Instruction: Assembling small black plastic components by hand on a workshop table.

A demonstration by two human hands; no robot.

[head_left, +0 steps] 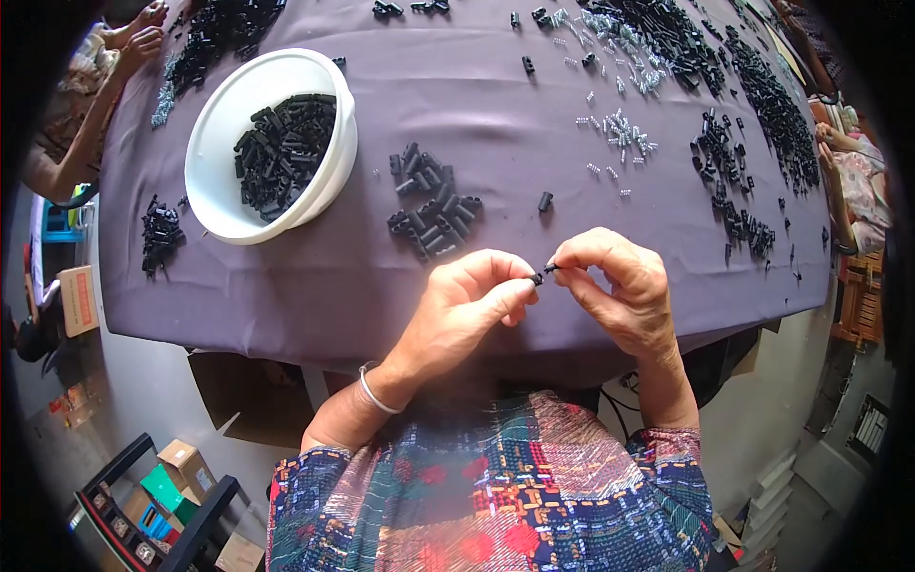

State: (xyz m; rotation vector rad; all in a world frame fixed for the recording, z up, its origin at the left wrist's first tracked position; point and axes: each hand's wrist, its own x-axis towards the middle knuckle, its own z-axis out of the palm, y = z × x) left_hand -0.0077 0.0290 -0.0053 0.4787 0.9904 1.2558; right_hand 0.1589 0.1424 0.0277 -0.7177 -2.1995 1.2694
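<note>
Close to the table's front edge, my left hand point(486, 291) pinches a small black plastic part point(536, 279) between thumb and forefinger. Facing it, my right hand point(615, 281) grips another small black piece point(551, 268) by its fingertips. The two parts meet or nearly meet; I cannot tell which. Beyond my hands lies a single black cylinder point(545, 202). A loose pile of black cylinders point(434, 205) spreads just past my left hand. Farther right are small metal springs point(624, 133) in a scattered group.
A white bowl point(205, 162) holding many black cylinders point(286, 153) stands left on the purple tablecloth point(372, 105). Small black parts point(162, 234) lie left of it. More black parts point(729, 181) heap at right. Other people's hands point(143, 38) work at the far left; another person point(848, 172) sits right.
</note>
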